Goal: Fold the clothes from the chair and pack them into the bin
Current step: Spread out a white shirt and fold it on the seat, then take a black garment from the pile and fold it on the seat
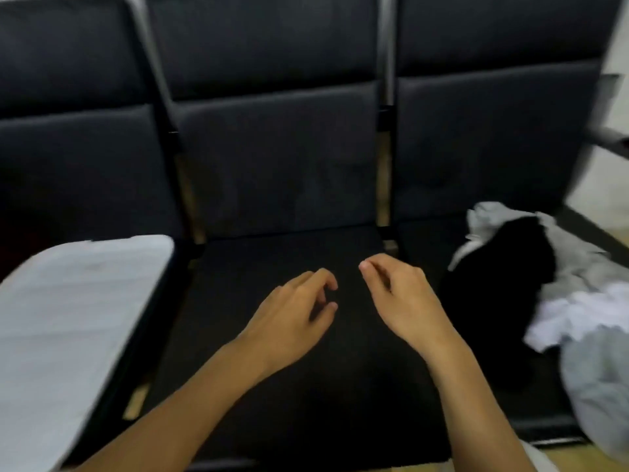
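Both my hands hover over the middle seat (272,386) of a row of dark chairs. My left hand (292,315) has its fingers loosely curled and holds nothing. My right hand (405,294) is beside it, fingers also loosely bent and apart, holding nothing. On the right seat lies a pile of unfolded clothes: a black garment (503,284), white and grey pieces (578,311) around it. On the left seat sits a pale, flat-topped thing (78,318), maybe the bin or its lid; blur hides what it is.
Dark padded backrests (272,158) stand behind the three seats, with metal frame posts (386,131) between them. A pale floor and wall (609,185) show at the far right. A light grey cloth (599,386) hangs over the right seat's front edge.
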